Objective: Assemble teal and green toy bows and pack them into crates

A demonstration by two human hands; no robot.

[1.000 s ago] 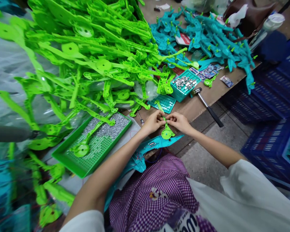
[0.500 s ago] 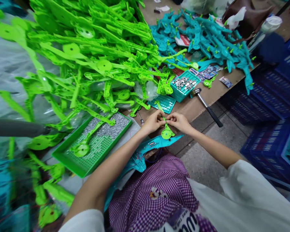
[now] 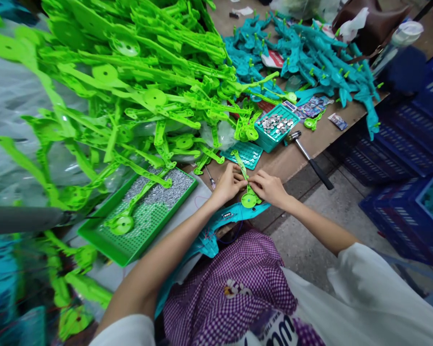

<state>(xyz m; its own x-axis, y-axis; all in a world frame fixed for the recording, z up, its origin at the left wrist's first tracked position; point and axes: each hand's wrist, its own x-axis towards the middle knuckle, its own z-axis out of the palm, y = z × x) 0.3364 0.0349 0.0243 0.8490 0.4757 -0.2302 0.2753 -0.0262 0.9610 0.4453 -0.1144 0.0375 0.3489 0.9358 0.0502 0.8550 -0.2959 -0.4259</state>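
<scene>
Both my hands meet at a bright green plastic part (image 3: pixel 250 199), a slim arm with a round end, held above the table edge. My left hand (image 3: pixel 229 184) pinches its narrow stretch from the left. From the right, my right hand (image 3: pixel 269 187) has its fingers closed on the same part near the round end. Anything small between the fingertips is hidden. Just below the hands lies a blue plastic shell (image 3: pixel 225 216) with small metal pieces in it. A teal perforated plate (image 3: pixel 250 154) is right behind the green part.
A green tray (image 3: pixel 120 257) of small metal pieces stands left, another green part across it. Beyond rises a heap of green parts (image 3: pixel 155 96). A teal box (image 3: pixel 270 139) of metal discs and a hammer (image 3: pixel 312 161) lie right. Blue shells (image 3: pixel 296 53) and blue crates (image 3: pixel 400 211) are farther right.
My right hand has shifted slightly down and right, its fingers now closer to the round end. More of the green part's narrow stretch shows between my hands.
</scene>
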